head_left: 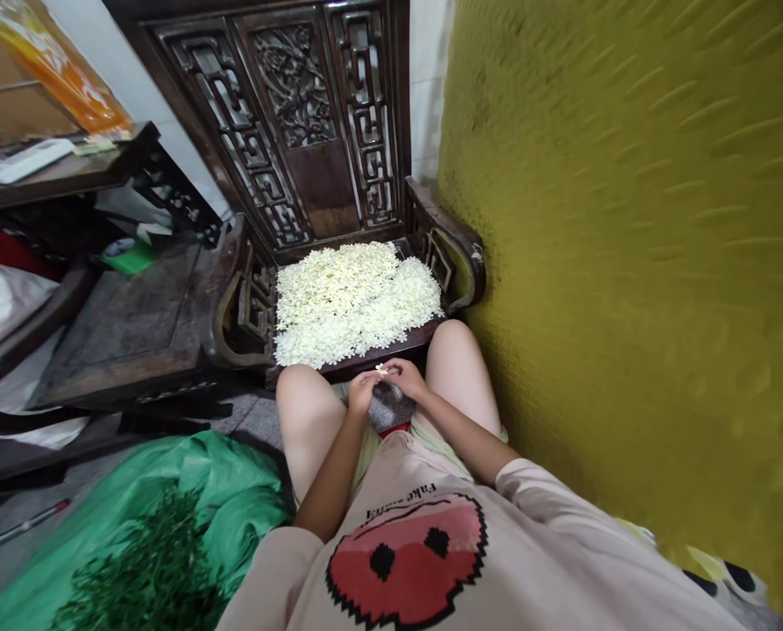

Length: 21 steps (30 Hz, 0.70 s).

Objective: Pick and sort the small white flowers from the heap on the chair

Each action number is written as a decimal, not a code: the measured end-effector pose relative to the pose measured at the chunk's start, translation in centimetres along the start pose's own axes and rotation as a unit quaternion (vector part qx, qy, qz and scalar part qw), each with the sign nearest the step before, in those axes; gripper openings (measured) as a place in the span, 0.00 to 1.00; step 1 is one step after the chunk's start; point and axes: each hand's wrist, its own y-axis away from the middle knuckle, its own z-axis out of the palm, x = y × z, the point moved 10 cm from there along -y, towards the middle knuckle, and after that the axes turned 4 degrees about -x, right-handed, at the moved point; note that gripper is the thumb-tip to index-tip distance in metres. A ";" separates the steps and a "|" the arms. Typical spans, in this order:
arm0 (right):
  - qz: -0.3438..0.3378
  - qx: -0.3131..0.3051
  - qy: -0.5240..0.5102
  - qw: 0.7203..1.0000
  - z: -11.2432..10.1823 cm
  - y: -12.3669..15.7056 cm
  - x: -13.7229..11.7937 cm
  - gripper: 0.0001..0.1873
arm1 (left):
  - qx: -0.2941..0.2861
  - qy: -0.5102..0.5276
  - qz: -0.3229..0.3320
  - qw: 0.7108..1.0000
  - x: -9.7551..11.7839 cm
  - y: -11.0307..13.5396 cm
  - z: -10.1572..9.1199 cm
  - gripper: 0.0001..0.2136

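I sit facing a dark carved wooden chair (312, 131) whose seat is covered with a heap of small white flowers (352, 298). My left hand (363, 390) and my right hand (405, 379) meet between my knees, fingers pinched together on one small white flower (382, 369). Under my hands lies a grey cloth (389, 408) on my lap.
A green sheet (220, 482) with a pile of green stems (147, 570) lies on the floor at my left. A second dark wooden seat (134, 315) stands left of the chair, under a cluttered shelf (55, 171). A yellow wall (628, 263) is close on my right.
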 end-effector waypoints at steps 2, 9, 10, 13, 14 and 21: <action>-0.049 0.023 0.064 0.996 -0.3 0.3 -1.4 0.10 | 0.012 0.012 -0.007 1.000 -0.2 -0.1 -0.2 0.10; -0.078 0.042 0.114 0.989 -0.9 0.6 -2.7 0.08 | 0.010 0.023 0.002 1.000 0.1 0.0 -0.3 0.12; -0.067 0.039 0.103 0.992 -0.8 0.6 -2.5 0.09 | 0.007 0.020 0.000 1.000 0.1 0.0 -0.3 0.13; -0.030 0.024 0.065 0.997 -0.5 0.4 -1.7 0.11 | -0.006 0.017 -0.017 1.000 -0.3 -0.2 -0.4 0.15; -0.020 0.018 0.054 0.998 -0.3 0.4 -1.5 0.12 | -0.009 0.020 -0.025 0.999 -0.6 -0.3 -0.4 0.16; 0.008 0.020 0.013 1.000 -0.2 0.5 -1.2 0.15 | -0.046 0.053 -0.073 0.995 -1.9 -0.5 0.2 0.20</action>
